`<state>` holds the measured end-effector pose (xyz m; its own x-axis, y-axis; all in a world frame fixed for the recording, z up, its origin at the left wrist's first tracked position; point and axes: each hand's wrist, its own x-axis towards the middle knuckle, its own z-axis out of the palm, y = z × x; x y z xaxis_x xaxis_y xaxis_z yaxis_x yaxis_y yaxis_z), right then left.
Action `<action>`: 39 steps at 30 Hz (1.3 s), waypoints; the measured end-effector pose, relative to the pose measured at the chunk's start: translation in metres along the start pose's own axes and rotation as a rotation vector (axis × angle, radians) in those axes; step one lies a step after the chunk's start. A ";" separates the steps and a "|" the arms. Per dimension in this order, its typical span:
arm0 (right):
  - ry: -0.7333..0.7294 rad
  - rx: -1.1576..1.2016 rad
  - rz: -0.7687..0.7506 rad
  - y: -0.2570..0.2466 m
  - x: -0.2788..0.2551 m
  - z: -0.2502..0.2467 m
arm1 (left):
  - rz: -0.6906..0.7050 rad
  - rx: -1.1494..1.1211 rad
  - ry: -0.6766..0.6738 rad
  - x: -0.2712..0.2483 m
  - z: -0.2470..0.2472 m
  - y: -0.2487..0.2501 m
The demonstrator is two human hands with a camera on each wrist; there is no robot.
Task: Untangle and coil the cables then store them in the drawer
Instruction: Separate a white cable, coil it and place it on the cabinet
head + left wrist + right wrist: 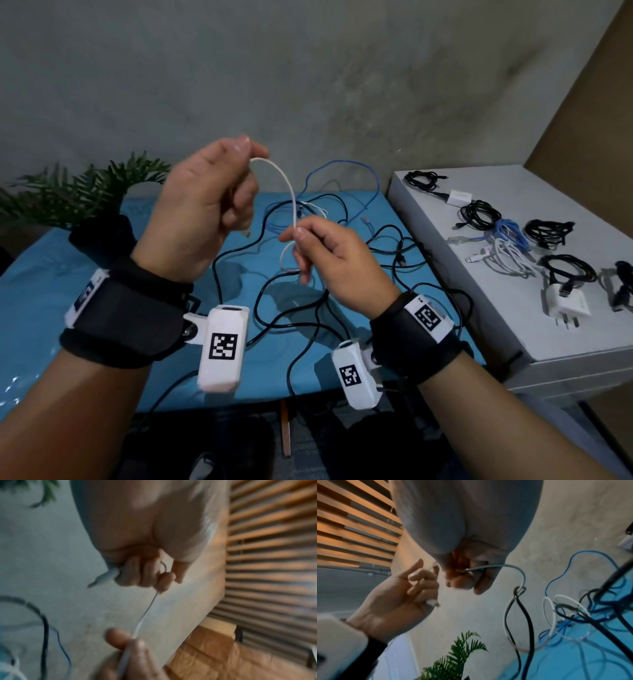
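Note:
A thin white cable arcs between both hands above the blue table. My left hand is raised and grips its end, with the plug sticking out below the curled fingers. Lower and to the right, my right hand pinches the same cable between thumb and forefinger. Below the right hand the white cable loops down into a tangle of black cables and a blue cable on the table. In the right wrist view it is hooked round a black cable.
A white cabinet stands to the right of the table, its top covered with several coiled cables and white chargers. A green plant sits at the table's back left. A grey wall is behind.

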<state>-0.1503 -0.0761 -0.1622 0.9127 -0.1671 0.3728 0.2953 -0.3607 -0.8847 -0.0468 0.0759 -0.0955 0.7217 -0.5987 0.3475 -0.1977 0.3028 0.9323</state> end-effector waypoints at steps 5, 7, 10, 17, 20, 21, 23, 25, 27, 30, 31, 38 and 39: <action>0.094 -0.218 -0.025 -0.005 0.008 -0.018 | -0.210 0.213 -0.030 0.000 0.002 -0.006; 0.121 -0.241 -0.035 -0.007 0.008 -0.022 | -0.317 0.155 -0.015 0.002 0.000 -0.003; 0.145 -0.279 -0.083 -0.011 0.010 -0.026 | -0.410 0.044 -0.053 0.002 -0.002 0.002; 0.033 -0.388 -0.079 -0.004 0.011 -0.029 | -0.331 -1.056 -0.299 0.003 -0.023 0.017; -0.045 -0.454 -0.073 0.004 0.008 -0.019 | -0.148 -1.156 -0.115 0.003 -0.025 0.018; -0.066 -0.468 -0.090 0.004 0.008 -0.015 | -0.073 -1.132 -0.046 0.002 -0.021 0.019; -0.101 -0.501 -0.137 0.001 0.008 -0.007 | 0.027 -0.951 0.084 0.002 -0.011 0.020; -0.102 -0.547 -0.226 -0.005 0.008 0.001 | 0.092 -0.583 0.172 0.004 -0.003 0.019; -0.086 -0.606 -0.323 -0.012 0.009 0.007 | 0.146 -0.102 0.194 0.004 0.004 0.015; -0.072 -0.695 -0.406 -0.022 0.010 0.008 | 0.109 0.428 0.025 -0.002 0.010 0.005; -0.075 -0.717 -0.425 -0.025 0.009 0.006 | 0.076 0.508 -0.033 -0.003 0.010 0.003; -0.099 -0.301 -0.302 -0.053 0.006 -0.012 | -0.078 0.498 -0.288 -0.008 0.004 0.004; -0.068 -0.283 -0.308 -0.054 0.008 -0.015 | -0.119 0.424 -0.300 -0.008 0.004 0.005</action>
<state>-0.1632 -0.0715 -0.1071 0.8135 0.0453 0.5798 0.4766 -0.6233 -0.6199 -0.0567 0.0793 -0.0933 0.5460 -0.8154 0.1924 -0.4217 -0.0690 0.9041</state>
